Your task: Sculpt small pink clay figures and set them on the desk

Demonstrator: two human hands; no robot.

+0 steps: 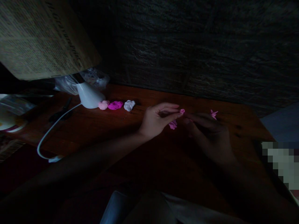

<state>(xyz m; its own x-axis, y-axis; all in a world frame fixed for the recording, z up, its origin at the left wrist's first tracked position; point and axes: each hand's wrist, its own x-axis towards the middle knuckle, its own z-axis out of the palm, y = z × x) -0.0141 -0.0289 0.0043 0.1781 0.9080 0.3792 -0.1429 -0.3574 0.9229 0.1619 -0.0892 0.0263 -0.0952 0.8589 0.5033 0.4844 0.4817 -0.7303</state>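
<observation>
- Small pink curl (pixel 182 111): roundish, rolled in on itself like a tight bud, its coiled face showing; pinched at the tips of the fingers (pixel 172 117) of the left hand (pixel 151 123), raised over the tabletop (pixel 149 96). The tips of the right hand (pixel 213 135) are just beside it; whether they touch it cannot be told.
- Ruffled pink piece (pixel 173 125): lumpy, frilled edge, below the left thumb, which partly hides it.
- Spiky pink piece (pixel 213 114): narrow points spreading outward, on the tabletop just beyond the right hand, which partly covers it.
</observation>
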